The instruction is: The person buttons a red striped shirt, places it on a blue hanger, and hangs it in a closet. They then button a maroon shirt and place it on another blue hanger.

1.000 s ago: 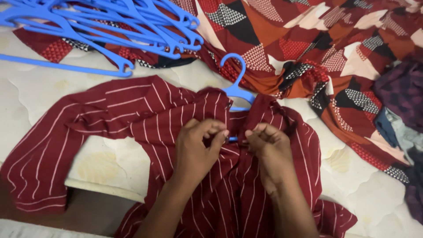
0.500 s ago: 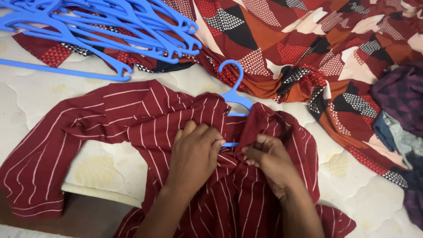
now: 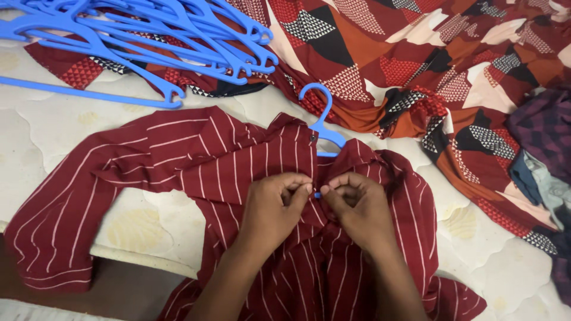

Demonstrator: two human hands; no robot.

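Head view looks down on a dark red shirt with thin white stripes [image 3: 226, 160] spread over a pale quilted mattress [image 3: 53, 148]. The shirt lies in the middle of the scene, its left sleeve stretched out toward the near left corner and hanging a little over the mattress edge, its body running down to the near edge of the picture between the person's forearms. A blue plastic hanger [image 3: 324, 122] sits inside the shirt's neck: its hook sticks out on the far side of the collar, and a short bit of its blue bar shows in the front opening just between the hands.

The left hand [image 3: 275, 211] rests on the left front panel, its grip narrow, thumb and forefinger pinched on the edge of the striped cloth at the front opening. The right hand [image 3: 352, 208] is just beside it, fingers curled in, its grip likewise closed on the opposite edge of the shirt front. The two hands nearly touch at the fingertips. A small dark button [image 3: 313, 137] shows on the left panel near the collar, on the far side of the hands.

At the far left lies a heap of more blue hangers [image 3: 148, 35], partly on a large cloth printed with red, orange, black and cream patches [image 3: 428, 59], which spreads across the far side and down the right. At the right edge lies a pile of darker clothes [image 3: 541, 142].
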